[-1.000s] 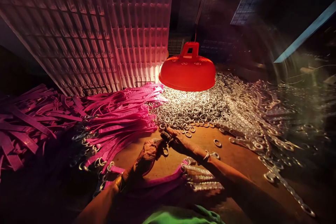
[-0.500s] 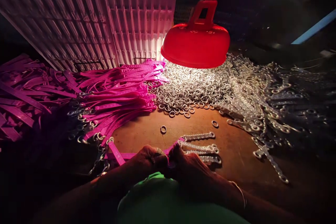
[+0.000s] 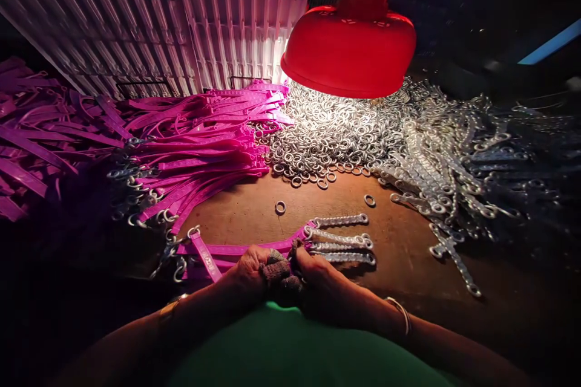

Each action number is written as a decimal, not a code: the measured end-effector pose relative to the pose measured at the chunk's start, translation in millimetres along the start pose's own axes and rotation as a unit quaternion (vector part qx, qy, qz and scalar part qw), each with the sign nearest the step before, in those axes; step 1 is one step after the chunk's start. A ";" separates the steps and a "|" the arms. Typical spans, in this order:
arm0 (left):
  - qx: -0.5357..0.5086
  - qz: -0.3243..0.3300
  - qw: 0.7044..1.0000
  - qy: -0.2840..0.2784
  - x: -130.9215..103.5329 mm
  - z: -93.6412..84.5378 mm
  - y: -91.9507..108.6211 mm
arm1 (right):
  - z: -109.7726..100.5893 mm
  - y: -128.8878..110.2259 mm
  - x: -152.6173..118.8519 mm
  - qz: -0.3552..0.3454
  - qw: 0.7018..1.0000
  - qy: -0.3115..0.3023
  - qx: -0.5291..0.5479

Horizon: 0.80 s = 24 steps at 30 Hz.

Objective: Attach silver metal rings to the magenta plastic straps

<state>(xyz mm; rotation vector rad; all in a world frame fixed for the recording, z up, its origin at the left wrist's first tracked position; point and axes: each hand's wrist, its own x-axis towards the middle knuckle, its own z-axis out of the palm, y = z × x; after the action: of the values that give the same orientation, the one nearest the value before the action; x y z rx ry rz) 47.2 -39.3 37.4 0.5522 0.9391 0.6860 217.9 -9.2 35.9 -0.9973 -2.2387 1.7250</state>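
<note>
My left hand [image 3: 254,267] and my right hand [image 3: 320,275] meet low in the middle, fingers closed, with cloth wraps on several fingertips. A bit of pink strap shows between them, pinched in the fingers; its grip point is mostly hidden. Just beyond my hands, another pink strap [image 3: 245,248] lies lengthwise on the wooden table [image 3: 236,214]. At its right end, beside my right hand, several silvery twisted links with end loops [image 3: 340,257] fan out to the right. A short pink strap [image 3: 206,256] with a metal ring lies slanted near my left forearm.
A red lamp [image 3: 349,51] hangs over a heap of metal rings [image 3: 336,127]. Pink straps [image 3: 218,154] are piled left, twisted silvery links [image 3: 436,163] right. Two loose rings lie in front, one ring [image 3: 280,207] nearer the middle. A ribbed translucent panel [image 3: 245,18] stands behind.
The view has tilted slightly, so the lamp looks larger and the table things sit higher. My hands stay together on the strap, with the fingers shifted a little and better lit.
</note>
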 end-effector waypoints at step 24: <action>0.479 0.061 0.861 0.161 -23.9 -68.6 44.9 | -41.1 44.7 -0.9 -0.148 0.950 0.073 -0.267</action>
<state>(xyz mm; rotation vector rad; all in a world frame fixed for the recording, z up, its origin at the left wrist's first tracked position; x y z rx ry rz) -34.9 -18.2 48.0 1.4181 1.5733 0.3810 257.1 28.8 9.4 -0.7788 -2.6436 0.9097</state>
